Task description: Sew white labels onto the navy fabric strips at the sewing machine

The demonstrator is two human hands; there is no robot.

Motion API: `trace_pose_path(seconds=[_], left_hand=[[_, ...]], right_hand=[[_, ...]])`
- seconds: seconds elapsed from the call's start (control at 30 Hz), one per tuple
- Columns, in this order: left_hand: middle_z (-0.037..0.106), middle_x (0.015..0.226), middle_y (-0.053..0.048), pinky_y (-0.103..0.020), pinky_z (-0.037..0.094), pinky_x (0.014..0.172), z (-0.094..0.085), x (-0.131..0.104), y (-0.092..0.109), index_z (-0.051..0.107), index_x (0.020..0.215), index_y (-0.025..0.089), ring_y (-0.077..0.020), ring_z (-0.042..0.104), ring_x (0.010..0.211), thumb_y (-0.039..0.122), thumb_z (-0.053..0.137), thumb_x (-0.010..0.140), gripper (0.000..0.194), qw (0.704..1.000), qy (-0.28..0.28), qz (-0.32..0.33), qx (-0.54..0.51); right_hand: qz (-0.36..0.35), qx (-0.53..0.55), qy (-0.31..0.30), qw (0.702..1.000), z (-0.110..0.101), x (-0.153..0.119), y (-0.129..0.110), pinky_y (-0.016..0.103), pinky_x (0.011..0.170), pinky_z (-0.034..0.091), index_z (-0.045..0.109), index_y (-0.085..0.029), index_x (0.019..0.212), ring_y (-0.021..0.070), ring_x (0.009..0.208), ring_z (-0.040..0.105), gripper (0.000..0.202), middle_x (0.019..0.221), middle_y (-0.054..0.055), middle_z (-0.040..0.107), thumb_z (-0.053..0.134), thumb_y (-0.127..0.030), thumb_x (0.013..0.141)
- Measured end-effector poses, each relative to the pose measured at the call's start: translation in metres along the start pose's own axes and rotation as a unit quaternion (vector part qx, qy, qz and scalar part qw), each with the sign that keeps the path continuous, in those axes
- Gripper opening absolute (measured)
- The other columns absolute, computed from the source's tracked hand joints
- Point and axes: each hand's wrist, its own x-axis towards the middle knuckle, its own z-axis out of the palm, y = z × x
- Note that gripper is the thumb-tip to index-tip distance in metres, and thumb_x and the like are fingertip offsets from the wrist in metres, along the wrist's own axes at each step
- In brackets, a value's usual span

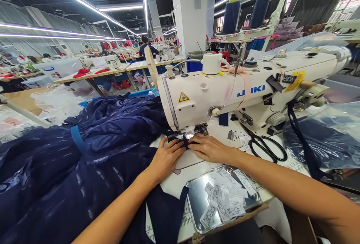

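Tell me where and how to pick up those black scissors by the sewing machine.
Grip the black scissors by their handle loops, probably best from the near right side: the loops point that way, while the blades point away, toward the sewing machine's base.

Navy fabric (112, 135) under white machine (197, 94)

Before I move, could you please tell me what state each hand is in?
Left hand: open, fingertips on navy fabric.
Right hand: fingertips on it too; cannot tell if pinching.
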Motion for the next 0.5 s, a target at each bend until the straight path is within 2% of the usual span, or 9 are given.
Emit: trace_pose_path(seconds=[0.27,0.5], left_hand=[[0.057,0.118,-0.008,-0.053,0.028,0.095,-0.0017,0.0030,-0.0022,0.056,0.110,0.016,-0.0253,0.047,0.113,0.004,0.037,0.078,0.039,0.998,-0.052,-0.020,-0.024],[0.052,0.124,-0.009,-0.049,0.033,0.094,-0.0005,0.0045,-0.0045,0.053,0.115,0.016,-0.0236,0.044,0.117,0.002,0.037,0.077,0.043,0.995,-0.090,-0.030,-0.023]], right_hand=[[-0.012,-0.018,0.015,1.000,0.0010,0.0000,0.0000,0.034,0.078,0.047,0.062,-0.011,0.097,0.0205,0.091,0.053,0.026,0.099,0.012,0.060,0.040,-0.018,0.086],[0.001,-0.045,-0.002,0.999,0.0034,0.0009,-0.0027,0.036,0.084,0.046,0.062,-0.011,0.101,0.0214,0.094,0.054,0.026,0.105,0.012,0.060,0.043,-0.021,0.086]])
